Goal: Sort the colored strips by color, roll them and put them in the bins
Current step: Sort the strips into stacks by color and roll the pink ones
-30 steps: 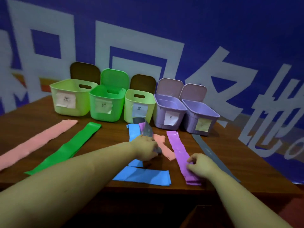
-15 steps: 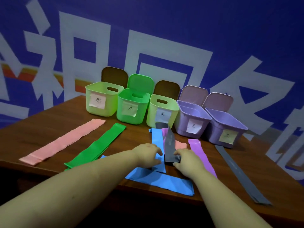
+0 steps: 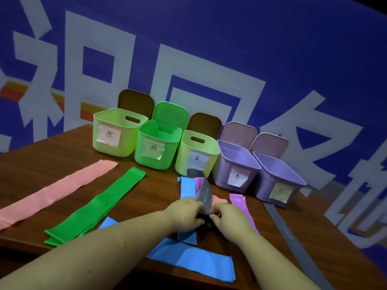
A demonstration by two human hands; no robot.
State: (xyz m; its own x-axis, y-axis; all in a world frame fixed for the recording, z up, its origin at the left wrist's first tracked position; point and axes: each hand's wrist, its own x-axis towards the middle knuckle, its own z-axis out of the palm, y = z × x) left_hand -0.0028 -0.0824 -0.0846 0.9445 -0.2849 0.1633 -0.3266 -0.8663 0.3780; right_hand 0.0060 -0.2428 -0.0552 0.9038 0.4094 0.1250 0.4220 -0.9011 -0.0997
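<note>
Both hands meet over the middle of the counter point(image 3: 52, 151): the left hand point(image 3: 185, 213) and right hand point(image 3: 229, 216) have their fingers curled, pinching the near end of a grey strip point(image 3: 202, 190), which rises toward 12 o'clock, its far end curling over before the bins point(image 3: 198, 151). Blue strips point(image 3: 192, 263) lie beneath the hands, a green strip point(image 3: 98, 206) at 9 o'clock.

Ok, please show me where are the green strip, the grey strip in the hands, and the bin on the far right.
green strip point(image 3: 98, 208), head view, middle of its length.
grey strip point(image 3: 204, 191), head view, raised part above the hands.
rightmost purple bin point(image 3: 270, 185), head view, front wall.
</note>
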